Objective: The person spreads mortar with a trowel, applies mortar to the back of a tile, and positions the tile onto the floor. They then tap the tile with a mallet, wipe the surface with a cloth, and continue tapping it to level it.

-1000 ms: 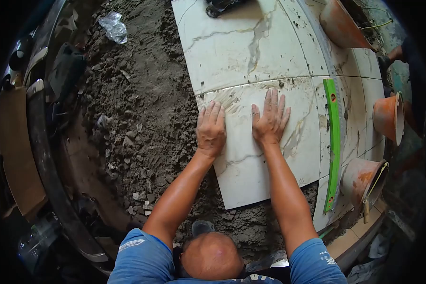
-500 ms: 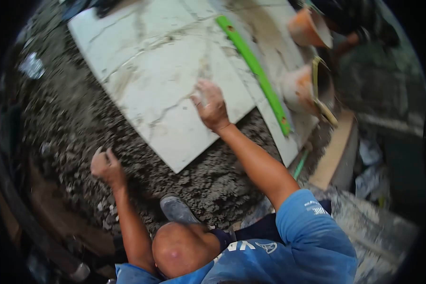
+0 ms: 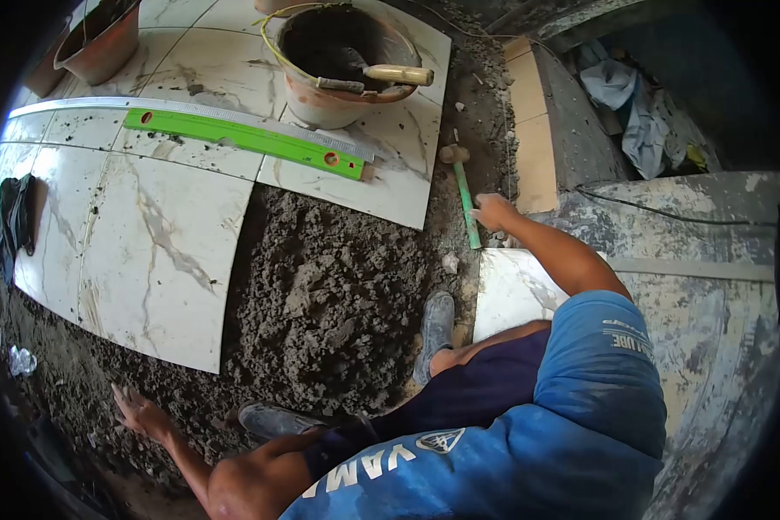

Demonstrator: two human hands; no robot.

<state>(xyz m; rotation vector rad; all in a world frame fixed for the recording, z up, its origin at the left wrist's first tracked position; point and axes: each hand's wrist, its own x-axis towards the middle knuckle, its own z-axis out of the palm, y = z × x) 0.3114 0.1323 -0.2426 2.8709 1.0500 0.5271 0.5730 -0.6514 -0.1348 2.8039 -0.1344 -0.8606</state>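
My right hand (image 3: 494,212) is at the green handle of a mallet (image 3: 460,186), which lies on the dirt beside the tiles; its fingers are bent near the handle, and whether they grip it is unclear. Low at the left, my left hand (image 3: 139,412) hangs over the grey mortar with its fingers apart, holding nothing. Between my hands spreads a bed of lumpy mortar (image 3: 308,295). To its left lies a large marbled tile (image 3: 156,251). Above it, a green spirit level (image 3: 243,143) rests against a long metal straightedge (image 3: 208,111).
A bucket (image 3: 329,108) with a wooden-handled trowel (image 3: 394,74) stands on the tiles. Other buckets (image 3: 104,52) are at the upper left. A dark cloth (image 3: 13,225) lies at the far left. Another tile piece (image 3: 511,290) is beside my foot. Plastic sheeting (image 3: 641,113) lies upper right.
The view has swung to the right. My right hand has gone from above the large tile to the mallet. My left hand's fingers are more spread.
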